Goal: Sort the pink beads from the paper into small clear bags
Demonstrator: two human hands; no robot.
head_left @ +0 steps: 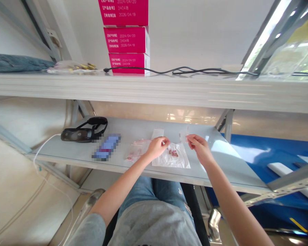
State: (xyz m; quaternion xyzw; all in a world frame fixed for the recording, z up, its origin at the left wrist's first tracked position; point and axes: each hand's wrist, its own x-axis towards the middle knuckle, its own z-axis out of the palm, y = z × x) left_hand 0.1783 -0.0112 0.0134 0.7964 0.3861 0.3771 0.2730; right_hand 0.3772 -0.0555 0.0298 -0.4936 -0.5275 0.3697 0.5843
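Observation:
My right hand pinches a small transparent plastic bag by its edge, holding it above the shelf. My left hand is closed with thumb and fingertips together, over the left edge of a white sheet; whatever it may hold is too small to make out. Several tiny red pieces lie on that sheet, between my hands. Just left of my left hand is a pile of transparent bags with red bits in or on them. A pale slip lies flat behind my left hand.
On the grey shelf to the left are a black headset with a white cable and a blurred-out phone. An upper shelf crosses ahead, bearing pink boxes and a black cable. Metal posts stand at both sides.

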